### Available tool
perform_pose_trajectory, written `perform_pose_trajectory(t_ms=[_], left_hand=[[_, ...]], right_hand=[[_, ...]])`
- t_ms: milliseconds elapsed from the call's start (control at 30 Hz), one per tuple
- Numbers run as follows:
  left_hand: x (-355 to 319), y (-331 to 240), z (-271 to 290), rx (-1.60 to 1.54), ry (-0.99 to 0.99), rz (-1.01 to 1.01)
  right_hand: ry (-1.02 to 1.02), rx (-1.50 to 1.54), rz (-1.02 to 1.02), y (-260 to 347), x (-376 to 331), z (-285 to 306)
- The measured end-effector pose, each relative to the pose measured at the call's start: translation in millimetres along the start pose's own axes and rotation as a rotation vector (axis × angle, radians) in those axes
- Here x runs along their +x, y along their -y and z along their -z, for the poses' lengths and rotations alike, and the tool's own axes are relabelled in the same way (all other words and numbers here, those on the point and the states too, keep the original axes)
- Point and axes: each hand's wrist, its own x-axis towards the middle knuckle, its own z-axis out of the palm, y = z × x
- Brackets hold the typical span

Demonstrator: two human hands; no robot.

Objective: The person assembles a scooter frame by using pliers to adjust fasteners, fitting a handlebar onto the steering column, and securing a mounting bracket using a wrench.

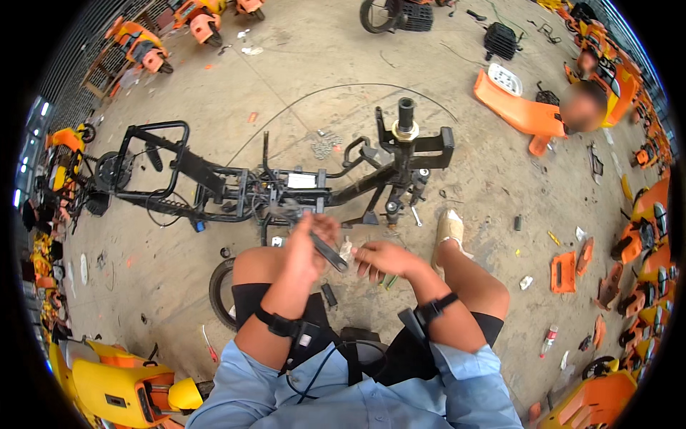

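Note:
My left hand (309, 247) is closed around a dark elongated tool (329, 254), whose rounded end points toward my right hand; its exact kind is unclear. My right hand (386, 259) has its fingers bent and apart, with nothing plainly held. A small whitish crumpled piece (346, 249) shows between the hands, close to the right fingertips; whether they touch it I cannot tell. Just beyond my hands lies a black scooter frame (271, 193), with loose cables at its middle and a steering tube (405, 121) standing upright on the right.
A wrench (416, 216) lies by the frame's front. Near my left leg are a wheel (223, 293) and a screwdriver (210, 347). Orange panels (563, 272) and a bottle (549, 341) lie to the right. A person (584, 107) is at the far right, among orange scooters.

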Motion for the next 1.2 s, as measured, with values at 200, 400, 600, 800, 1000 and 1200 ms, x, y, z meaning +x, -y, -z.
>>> perform_pose_trajectory(t_ms=[200, 400, 600, 800, 1000, 1200], left_hand=[[-3, -53, -18, 0.027, 0.025, -0.358], [-27, -186, 22, 0.345, -0.179, -0.892], [-6, -286, 78, 0.937, -0.396, -1.242], [43, -309, 122, 1.031, -0.479, -1.283], [71, -315, 111, 1.557, -0.678, -1.577], [94, -332, 103, 1.895, -1.018, -1.209]], right_hand=[[-0.948, -0.185, -0.122, -158, 101, 73], [-1.131, -0.338, 0.098, -147, 145, 70], [-1.210, -0.126, 0.167, -146, 186, 81], [-1.177, -0.153, 0.313, -160, 200, 75], [-0.914, 0.129, 0.350, -161, 180, 85], [-0.967, -0.013, 0.342, -175, 168, 106]])
